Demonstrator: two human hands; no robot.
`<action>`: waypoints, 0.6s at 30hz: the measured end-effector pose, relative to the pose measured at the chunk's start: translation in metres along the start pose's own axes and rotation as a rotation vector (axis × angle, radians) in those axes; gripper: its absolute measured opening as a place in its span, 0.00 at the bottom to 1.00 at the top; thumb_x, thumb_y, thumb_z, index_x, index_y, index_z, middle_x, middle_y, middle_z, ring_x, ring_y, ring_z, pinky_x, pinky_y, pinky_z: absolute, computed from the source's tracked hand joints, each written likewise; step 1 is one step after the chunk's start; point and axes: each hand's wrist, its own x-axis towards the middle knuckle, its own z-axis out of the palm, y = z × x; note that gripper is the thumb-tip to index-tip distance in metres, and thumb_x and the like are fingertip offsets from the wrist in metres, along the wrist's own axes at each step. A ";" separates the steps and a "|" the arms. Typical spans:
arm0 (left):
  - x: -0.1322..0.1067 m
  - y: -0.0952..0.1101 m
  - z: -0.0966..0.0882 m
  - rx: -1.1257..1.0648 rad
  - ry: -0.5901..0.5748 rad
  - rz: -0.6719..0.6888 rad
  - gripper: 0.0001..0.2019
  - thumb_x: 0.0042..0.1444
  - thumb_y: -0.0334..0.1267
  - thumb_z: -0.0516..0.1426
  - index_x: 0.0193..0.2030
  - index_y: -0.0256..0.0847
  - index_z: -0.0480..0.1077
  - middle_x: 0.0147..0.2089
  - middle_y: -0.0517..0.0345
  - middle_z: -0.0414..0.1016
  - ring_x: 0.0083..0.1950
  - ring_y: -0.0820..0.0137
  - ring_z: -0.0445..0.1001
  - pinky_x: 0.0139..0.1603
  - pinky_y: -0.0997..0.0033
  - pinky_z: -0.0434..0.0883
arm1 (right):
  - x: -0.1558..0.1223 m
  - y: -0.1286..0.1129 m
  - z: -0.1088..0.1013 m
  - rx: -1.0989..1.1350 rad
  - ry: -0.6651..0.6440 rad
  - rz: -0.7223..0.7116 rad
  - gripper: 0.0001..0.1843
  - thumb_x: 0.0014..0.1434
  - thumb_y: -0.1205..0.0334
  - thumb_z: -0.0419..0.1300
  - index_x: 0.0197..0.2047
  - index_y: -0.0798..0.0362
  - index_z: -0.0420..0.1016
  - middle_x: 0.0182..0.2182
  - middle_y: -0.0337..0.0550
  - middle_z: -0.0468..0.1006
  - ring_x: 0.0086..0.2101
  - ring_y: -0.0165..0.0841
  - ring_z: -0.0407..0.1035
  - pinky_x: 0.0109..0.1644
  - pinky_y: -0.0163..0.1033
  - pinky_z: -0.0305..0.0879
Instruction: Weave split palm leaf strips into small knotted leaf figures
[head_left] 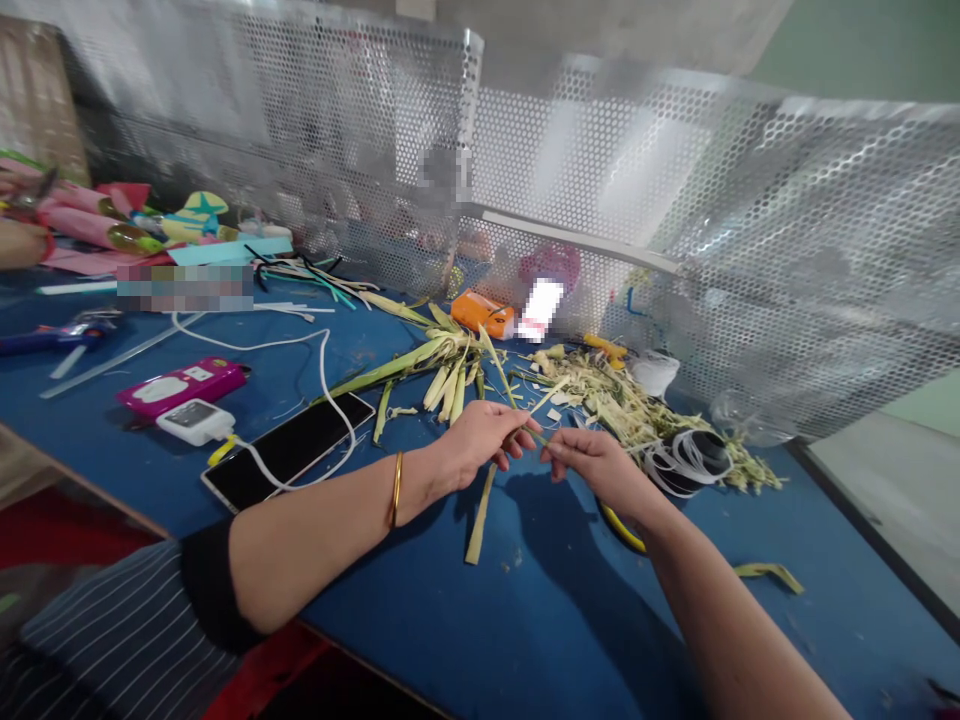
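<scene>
My left hand (pixel 480 438) and my right hand (pixel 592 462) meet over the blue table (pixel 465 620), fingers pinched on a thin pale green leaf strip (pixel 480 520) that hangs down onto the tabletop. A gold bangle sits on my left wrist. Just beyond my hands lies a bundle of green and cream leaf stalks (pixel 442 365). To its right is a heap of shredded leaf scraps (pixel 637 400).
A phone (pixel 289 450) on a white cable, a white charger (pixel 191 420) and a pink case (pixel 180 385) lie at left. A roll of tape (pixel 694 460) sits by my right hand. A perforated metal screen (pixel 675 230) walls off the back. Craft clutter fills the far left.
</scene>
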 end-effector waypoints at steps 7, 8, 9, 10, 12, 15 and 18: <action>-0.002 -0.002 0.002 0.045 -0.085 0.013 0.11 0.58 0.37 0.54 0.30 0.34 0.74 0.25 0.58 0.71 0.20 0.78 0.65 0.21 0.75 0.65 | -0.011 -0.022 -0.001 -0.373 0.652 -0.181 0.11 0.58 0.57 0.58 0.28 0.52 0.75 0.28 0.41 0.76 0.30 0.33 0.67 0.36 0.37 0.59; -0.004 -0.002 0.005 0.061 -0.108 0.008 0.11 0.57 0.37 0.54 0.29 0.35 0.74 0.24 0.58 0.71 0.20 0.77 0.65 0.21 0.75 0.66 | -0.012 -0.025 0.000 -0.334 0.757 -0.200 0.12 0.59 0.56 0.58 0.29 0.52 0.75 0.28 0.41 0.76 0.30 0.33 0.67 0.37 0.38 0.60; -0.006 -0.003 0.007 0.081 -0.135 -0.001 0.11 0.57 0.36 0.54 0.29 0.35 0.74 0.24 0.58 0.72 0.20 0.77 0.65 0.21 0.75 0.67 | -0.011 -0.026 0.001 -0.276 0.796 -0.194 0.12 0.59 0.55 0.58 0.30 0.52 0.76 0.28 0.41 0.76 0.30 0.33 0.67 0.37 0.38 0.61; -0.009 -0.004 0.010 0.107 -0.167 -0.014 0.10 0.56 0.35 0.54 0.28 0.35 0.74 0.23 0.58 0.72 0.20 0.77 0.66 0.21 0.75 0.67 | -0.010 -0.026 0.003 -0.208 0.773 -0.166 0.12 0.59 0.53 0.59 0.31 0.52 0.77 0.29 0.41 0.77 0.31 0.33 0.68 0.37 0.38 0.62; -0.015 -0.006 0.017 0.183 -0.242 -0.042 0.10 0.55 0.33 0.53 0.27 0.35 0.73 0.22 0.59 0.72 0.20 0.76 0.66 0.21 0.75 0.68 | -0.007 -0.025 0.006 -0.059 0.600 -0.087 0.14 0.56 0.51 0.60 0.33 0.53 0.78 0.30 0.42 0.79 0.32 0.34 0.69 0.37 0.38 0.63; -0.020 -0.010 0.023 0.288 -0.330 -0.082 0.10 0.54 0.31 0.53 0.25 0.35 0.73 0.21 0.60 0.71 0.18 0.76 0.66 0.21 0.74 0.68 | -0.007 -0.028 0.012 0.089 0.389 -0.017 0.17 0.56 0.49 0.61 0.26 0.54 0.75 0.23 0.38 0.75 0.26 0.31 0.67 0.31 0.36 0.61; -0.016 -0.010 0.019 0.196 -0.306 -0.142 0.12 0.56 0.34 0.53 0.25 0.35 0.72 0.21 0.58 0.72 0.18 0.76 0.65 0.22 0.73 0.67 | -0.016 -0.039 0.018 -0.062 0.464 -0.110 0.15 0.60 0.54 0.58 0.27 0.53 0.73 0.19 0.35 0.69 0.21 0.28 0.61 0.26 0.35 0.56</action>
